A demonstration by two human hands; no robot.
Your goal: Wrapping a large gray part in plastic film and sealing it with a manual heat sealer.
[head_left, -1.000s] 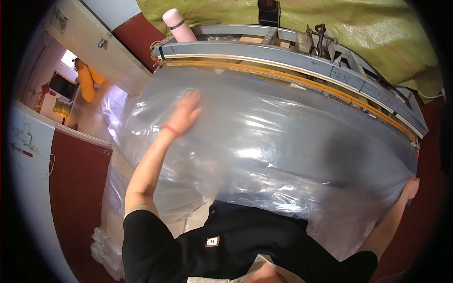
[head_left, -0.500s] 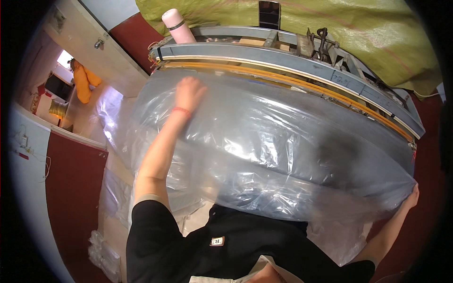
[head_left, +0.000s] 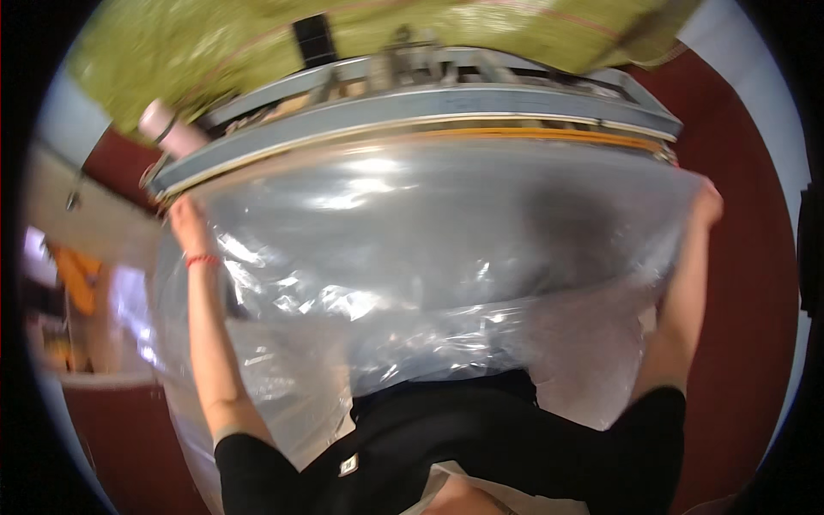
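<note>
A wide, clear plastic sheet (head_left: 429, 232) is drawn up in front of me, wrinkled and shiny, its lower part falling in folds against my black shirt. At its far left corner my left hand (head_left: 187, 223), with a red band on the wrist, is closed on the edge. My right hand (head_left: 707, 204) grips the far right corner, arm stretched forward. Between them the sheet's far edge lies along a long grey metal frame (head_left: 395, 124), covering part of an orange strip (head_left: 532, 134) there. The fingers are slightly blurred.
A pink flask (head_left: 176, 133) leans at the frame's left end. Behind hang a yellow-green woven tarp (head_left: 215, 51) and a dark rectangular thing (head_left: 314, 41). Metal parts (head_left: 403, 60) stand inside the frame. At left is a doorway with orange items (head_left: 77, 275); a dark red wall (head_left: 747, 283) is at right.
My left hand has moved left to the sheet's left corner and closed there. My right hand has brought its corner forward to the frame, covering more of the orange strip. The view has turned.
</note>
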